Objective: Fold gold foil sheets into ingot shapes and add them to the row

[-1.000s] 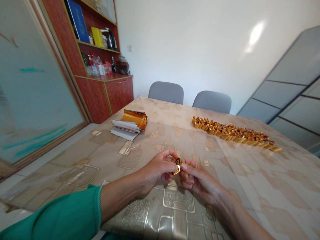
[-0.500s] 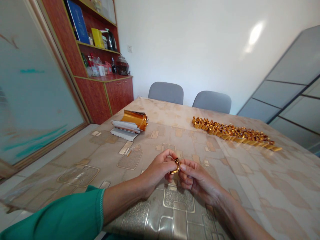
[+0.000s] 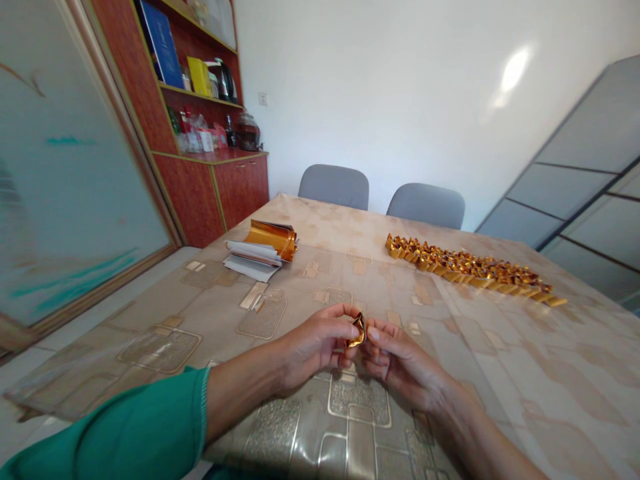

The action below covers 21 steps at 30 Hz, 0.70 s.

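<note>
1. Gold foil piece [image 3: 359,336] is between the two hands, just over the bench [image 3: 500,373], so it is the middle of the clock
2. Left hand [image 3: 317,340] comes in from 8 o'clock, and its grip is pinching the shiny piece, with the thumb on top of it
3. Right hand [image 3: 397,357] comes in from 4 o'clock, with its fingertips at the 3 o'clock edge, but I cannot tell if its grip pinches the foil or only touches it
4. A second ago the piece showed a flatter, bright side, and now it looks more bent, so I think its shape is being worked on
5. At 2 o'clock sits a long bunch of gold pieces [image 3: 470,267], packed close together, and it has not changed
6. At 10 o'clock lie curled gold sheets [image 3: 270,233] next to pale sheets [image 3: 253,270], and no hand touches them
</note>
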Each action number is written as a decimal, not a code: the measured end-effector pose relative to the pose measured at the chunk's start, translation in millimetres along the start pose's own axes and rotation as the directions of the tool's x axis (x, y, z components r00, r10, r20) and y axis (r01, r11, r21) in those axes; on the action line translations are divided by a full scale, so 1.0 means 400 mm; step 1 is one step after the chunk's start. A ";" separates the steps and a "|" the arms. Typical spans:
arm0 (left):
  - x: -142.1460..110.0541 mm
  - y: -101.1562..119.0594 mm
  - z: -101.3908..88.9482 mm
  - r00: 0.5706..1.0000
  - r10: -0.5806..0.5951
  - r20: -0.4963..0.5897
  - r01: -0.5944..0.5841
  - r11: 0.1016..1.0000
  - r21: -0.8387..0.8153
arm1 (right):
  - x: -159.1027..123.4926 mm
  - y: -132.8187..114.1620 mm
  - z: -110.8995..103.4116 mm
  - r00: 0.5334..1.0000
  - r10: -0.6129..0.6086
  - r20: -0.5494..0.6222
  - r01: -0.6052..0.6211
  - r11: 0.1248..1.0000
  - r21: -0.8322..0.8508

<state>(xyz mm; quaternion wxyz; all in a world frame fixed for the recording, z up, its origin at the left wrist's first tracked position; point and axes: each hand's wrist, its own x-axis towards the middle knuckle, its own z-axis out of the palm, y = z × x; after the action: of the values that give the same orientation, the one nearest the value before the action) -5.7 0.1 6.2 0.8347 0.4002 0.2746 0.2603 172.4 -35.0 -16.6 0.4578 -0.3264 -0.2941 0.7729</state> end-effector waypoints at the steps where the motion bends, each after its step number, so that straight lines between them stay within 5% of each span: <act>1: 0.000 -0.001 0.001 1.000 0.007 -0.020 -0.007 0.999 0.031 | 0.000 0.000 0.002 1.000 -0.003 0.003 0.003 1.000 -0.004; 10: 0.006 -0.011 0.013 0.992 -0.009 -0.125 0.015 0.999 0.046 | 0.006 0.005 0.007 0.999 -0.001 0.041 0.002 1.000 -0.022; 21: -0.005 -0.002 0.005 0.995 0.095 0.038 -0.094 0.995 -0.021 | 0.003 -0.011 -0.016 0.995 -0.069 -0.065 0.079 0.984 0.162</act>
<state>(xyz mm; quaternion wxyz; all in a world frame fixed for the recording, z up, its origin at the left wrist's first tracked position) -5.7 -2.8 7.1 0.8303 0.4099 0.2365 0.2944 179.1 -30.9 -17.5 0.5203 -0.2991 -0.2273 0.7669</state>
